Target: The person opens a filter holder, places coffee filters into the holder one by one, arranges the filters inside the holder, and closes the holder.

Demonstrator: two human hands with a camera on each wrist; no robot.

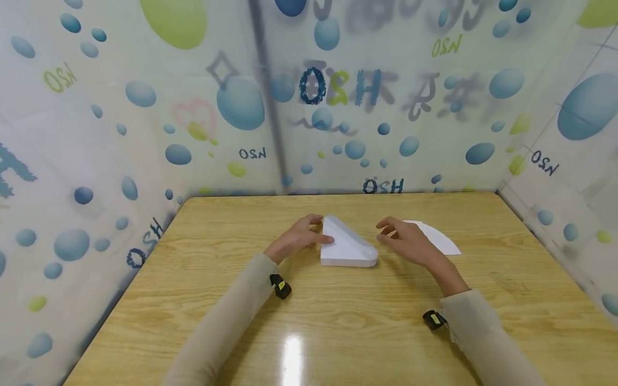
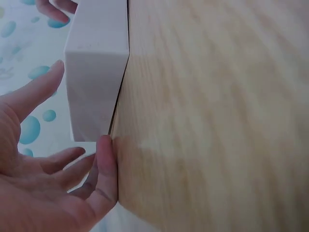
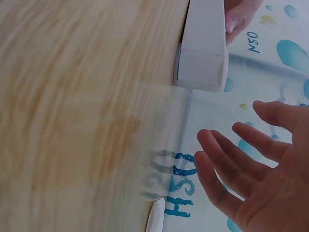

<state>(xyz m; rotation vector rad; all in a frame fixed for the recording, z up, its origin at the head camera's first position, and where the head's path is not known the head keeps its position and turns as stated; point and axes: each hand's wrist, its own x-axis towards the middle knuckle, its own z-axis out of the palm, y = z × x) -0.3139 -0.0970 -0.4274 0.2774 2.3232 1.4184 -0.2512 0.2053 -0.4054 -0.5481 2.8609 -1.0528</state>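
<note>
While the left hand (image 1: 301, 236) brackets one end of it, fingers loosely extended: one white wedge-shaped box (image 1: 343, 249), card-like, one corner rounded, flat on a pale wood-grain table (image 1: 362, 332). Thumb over its upper face, little finger at its lower edge, apparently to steady rather than lift it. Right hand (image 1: 407, 242): fingers relaxed, parted, holding nothing, just beside the box's rounded corner, seemingly leaving that side free. Beyond the right fingers: one white fan-shaped sheet (image 1: 440, 240), apparently paper, lying flat, perhaps there to be clear of the box.
</note>
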